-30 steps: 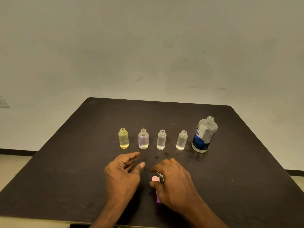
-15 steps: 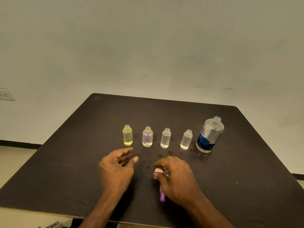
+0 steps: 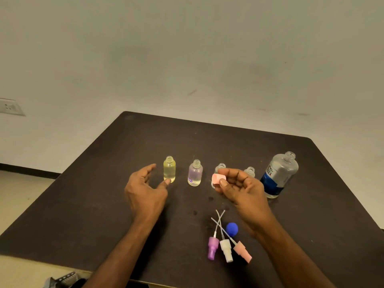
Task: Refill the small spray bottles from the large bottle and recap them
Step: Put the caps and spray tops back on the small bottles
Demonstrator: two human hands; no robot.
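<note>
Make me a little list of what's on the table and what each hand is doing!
small bottles: four, uncapped, in a row; yellow bottle, purple-tinted bottle, two clear ones partly behind the right hand
large bottle: open, right end of row
right hand: pinches a pink cap
left hand: open, beside the yellow bottle
spray pumps: three, lying near the table edge
blue cap: beside the pumps

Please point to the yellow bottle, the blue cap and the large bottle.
yellow bottle (image 3: 169, 170): head view, middle of its body.
blue cap (image 3: 232, 228): head view, its round top.
large bottle (image 3: 279, 175): head view, clear body above its blue label.
</note>
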